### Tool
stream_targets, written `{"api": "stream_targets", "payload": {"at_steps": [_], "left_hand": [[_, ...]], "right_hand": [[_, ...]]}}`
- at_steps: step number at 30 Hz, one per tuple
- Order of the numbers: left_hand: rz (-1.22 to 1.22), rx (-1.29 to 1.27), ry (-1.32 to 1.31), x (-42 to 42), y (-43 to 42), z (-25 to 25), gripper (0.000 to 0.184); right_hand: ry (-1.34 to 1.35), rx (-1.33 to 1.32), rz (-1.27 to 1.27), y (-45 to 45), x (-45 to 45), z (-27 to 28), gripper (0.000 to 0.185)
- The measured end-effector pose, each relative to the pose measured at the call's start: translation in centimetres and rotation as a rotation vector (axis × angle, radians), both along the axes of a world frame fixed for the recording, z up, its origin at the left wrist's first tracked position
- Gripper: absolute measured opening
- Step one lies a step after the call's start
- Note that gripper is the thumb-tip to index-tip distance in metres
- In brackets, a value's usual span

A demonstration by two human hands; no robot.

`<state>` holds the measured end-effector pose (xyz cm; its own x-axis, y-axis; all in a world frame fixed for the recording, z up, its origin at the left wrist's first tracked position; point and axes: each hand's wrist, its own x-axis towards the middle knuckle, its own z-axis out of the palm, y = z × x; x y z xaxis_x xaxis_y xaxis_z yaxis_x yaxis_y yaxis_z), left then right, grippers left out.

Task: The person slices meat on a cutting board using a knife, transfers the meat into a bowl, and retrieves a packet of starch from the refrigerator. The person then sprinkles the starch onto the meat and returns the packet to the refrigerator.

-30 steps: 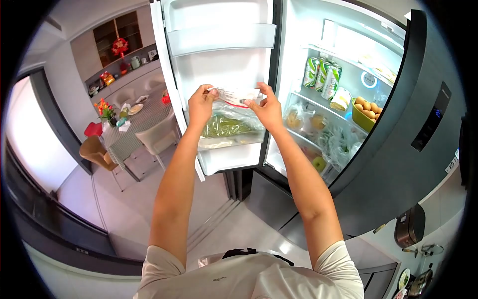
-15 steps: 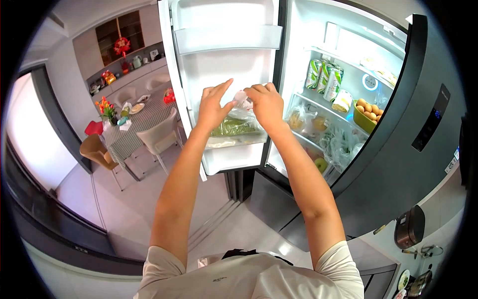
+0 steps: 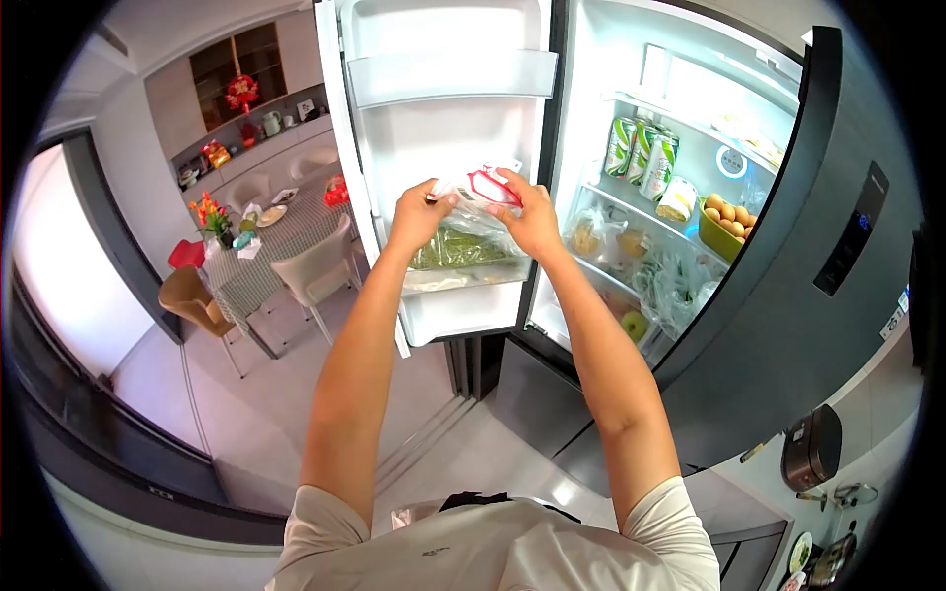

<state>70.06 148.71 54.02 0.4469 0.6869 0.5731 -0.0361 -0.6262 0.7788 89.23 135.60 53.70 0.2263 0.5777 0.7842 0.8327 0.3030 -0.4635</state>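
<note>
A clear plastic bag (image 3: 463,246) with something green inside sits in the lower shelf of the open fridge door (image 3: 448,133). Its gathered top, printed red and white, stands above the shelf between my hands. My left hand (image 3: 418,217) has thumb and fingers closed on the left side of this top. On the other side, my right hand (image 3: 537,222) pinches the red-printed part. The lower part of the bag rests behind the shelf's clear front (image 3: 468,277).
Inside the fridge are green-and-white cans (image 3: 658,167), a green basket of eggs (image 3: 724,231) and several bagged foods (image 3: 670,286). The other dark door (image 3: 778,295) stands open at right. A dining table (image 3: 276,241) with chairs is at left.
My fingers, loosely spread before, have closed on the bag's top. The red-and-white top is now spread out between my hands, and my left hand is slightly lower.
</note>
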Motion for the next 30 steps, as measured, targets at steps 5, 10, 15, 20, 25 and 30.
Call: {"api": "stream_targets", "payload": {"at_steps": [5,10,15,20,25,30], "left_hand": [[0.364,0.455,0.155,-0.3,-0.5,0.4,0.037],[0.469,0.739,0.173,-0.1,0.0,-0.1,0.043],[0.357,0.611,0.252,-0.3,-1.0,-0.6,0.039],[0.318,0.602,0.323,-0.6,-1.0,-1.1,0.035],[0.301,0.562,0.298,-1.2,-1.6,-1.1,0.035],[0.316,0.599,0.187,-1.9,-2.1,-2.3,0.036]], "right_hand": [[-0.117,0.066,-0.152,0.2,-0.7,-0.2,0.039],[-0.325,0.101,-0.313,1.1,-0.9,-1.2,0.036],[-0.4,0.085,-0.349,1.7,-1.2,-2.2,0.033],[-0.478,-0.048,-0.306,3.1,0.1,-4.5,0.035],[-0.434,0.033,-0.335,2.5,-0.8,-4.4,0.035],[-0.393,0.185,-0.232,0.8,-2.6,-4.3,0.033]]}}
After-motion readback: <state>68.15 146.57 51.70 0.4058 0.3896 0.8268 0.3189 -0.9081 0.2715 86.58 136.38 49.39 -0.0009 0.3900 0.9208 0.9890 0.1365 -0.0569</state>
